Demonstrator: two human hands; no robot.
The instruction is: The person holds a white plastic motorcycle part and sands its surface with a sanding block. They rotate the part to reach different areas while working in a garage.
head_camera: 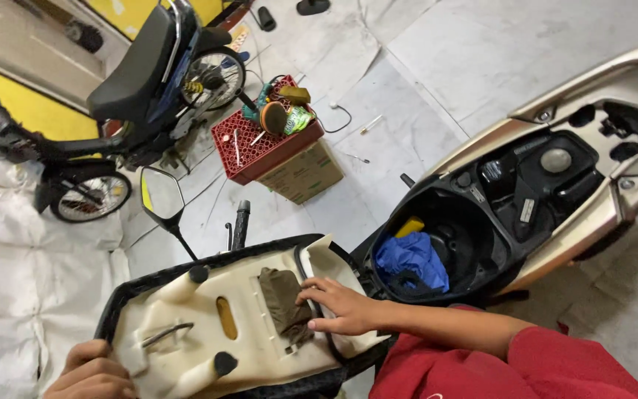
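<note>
Right, fingers first: right hand (341, 307) lay flat with fingers spread, tips pressing on a dark olive rag (283, 301) and the cream underside of the scooter seat (252, 347). It gripped nothing, just rested there, palm down. Left hand (91, 373) sat at the near left edge of the seat, fingers curled over the black rim; only partly in view, so can't tell how tight the hold was.

Seat was flipped upside down, near centre, with black trim around it, a yellow oval slot and a metal latch bar on the left part. The rag sat in a recess towards the right side of the seat.

Just right of the seat, the scooter's open storage bin (452, 251) held a blue cloth (411, 258) and something yellow behind it. Beige scooter body (599, 214) ran off to the far right.

Round mirror (162, 193) stood on its stalk just beyond the seat's far left edge. Farther off, a red crate (260, 144) sat on a cardboard box (306, 174), loaded with tools. Black moped (134, 89) was parked far left, beside the crate. Person's red sleeve (555, 362) showed near right.
</note>
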